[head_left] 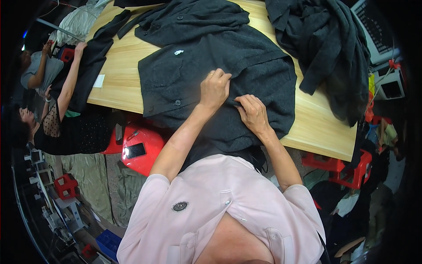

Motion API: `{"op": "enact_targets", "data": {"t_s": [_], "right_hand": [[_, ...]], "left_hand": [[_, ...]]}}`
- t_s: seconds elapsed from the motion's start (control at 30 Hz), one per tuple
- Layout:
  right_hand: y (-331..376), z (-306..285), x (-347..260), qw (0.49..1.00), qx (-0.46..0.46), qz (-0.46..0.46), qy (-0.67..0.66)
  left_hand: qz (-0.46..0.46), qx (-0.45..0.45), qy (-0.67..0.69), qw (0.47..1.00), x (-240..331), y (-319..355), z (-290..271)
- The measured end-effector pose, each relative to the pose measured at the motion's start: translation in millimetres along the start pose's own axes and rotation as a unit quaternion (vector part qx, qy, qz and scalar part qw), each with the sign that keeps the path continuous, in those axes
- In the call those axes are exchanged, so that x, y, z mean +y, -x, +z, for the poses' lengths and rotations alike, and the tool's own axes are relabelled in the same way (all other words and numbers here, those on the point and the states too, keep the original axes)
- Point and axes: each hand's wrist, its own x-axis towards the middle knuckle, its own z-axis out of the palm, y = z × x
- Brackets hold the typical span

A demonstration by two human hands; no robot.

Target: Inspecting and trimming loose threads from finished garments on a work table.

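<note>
Dark grey woollen coat [193, 66], buttoned, hem hanging past wooden table [118, 94] edge; left hand [214, 89] and right hand [252, 113] pinching its felted cloth, fingertips buried in fold.

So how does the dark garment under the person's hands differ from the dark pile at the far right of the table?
The dark buttoned garment lies spread fairly flat on the wooden table; the heap of dark cloth is bunched and hangs over the table's edge. The left hand and right hand pinch the spread garment's fabric; nobody touches the heap. The spread garment shows buttons; the heap shows none. Both are dark grey cloth.
</note>
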Motion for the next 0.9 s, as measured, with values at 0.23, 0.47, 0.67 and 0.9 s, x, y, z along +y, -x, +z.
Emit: {"op": "enact_targets", "data": {"t_s": [0.23, 0.47, 0.67, 0.9], "right_hand": [[-14.6, -6.4, 6.9, 0.998, 0.012, -0.053, 0.018], [-34.4, -10.2, 10.5, 0.988, 0.010, -0.147, 0.048], [-41.4, -7.3, 11.8, 0.979, 0.020, -0.186, 0.082], [-40.4, -1.9, 17.0, 0.989, -0.083, -0.120, 0.009]], "left_hand": [[-0.097, -0.032, 0.211, 0.972, -9.0, 6.1, 9.7], [-0.172, -0.213, 0.378, 0.884, -23.1, 9.5, -6.7], [-0.110, -0.186, 0.346, 0.913, -21.0, 16.7, -12.7], [-0.073, -0.239, 0.363, 0.898, -38.1, 24.2, -17.2]]}}
